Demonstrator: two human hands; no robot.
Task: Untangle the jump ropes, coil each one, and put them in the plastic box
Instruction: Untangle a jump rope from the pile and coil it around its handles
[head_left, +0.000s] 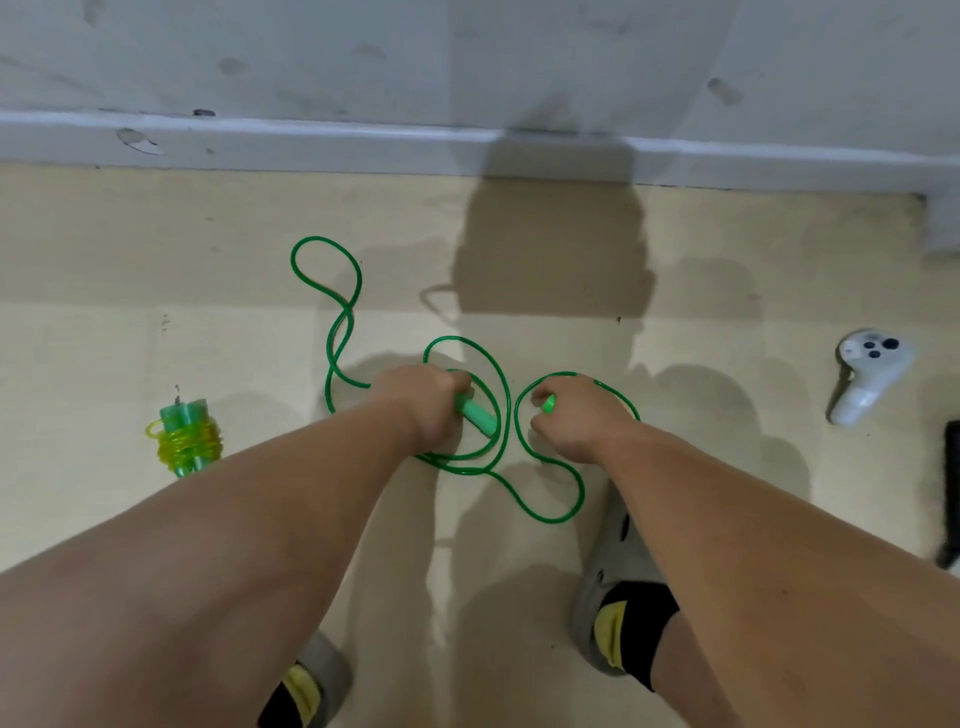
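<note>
Looking down, my left hand (421, 402) is curled round one light green plastic handle (479, 415) of the thin green jump rope (550, 519). My right hand (576, 418) grips the other handle (548, 403), with only its tip showing. The cord sprawls in loose loops on the beige floor (727, 291), between and around both hands. A coiled yellow jump rope (188, 441) lies well off to my left.

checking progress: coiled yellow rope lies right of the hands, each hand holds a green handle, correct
No: the head view shows the yellow rope left of the hands. The left hand and right hand do each hold a green handle.
</note>
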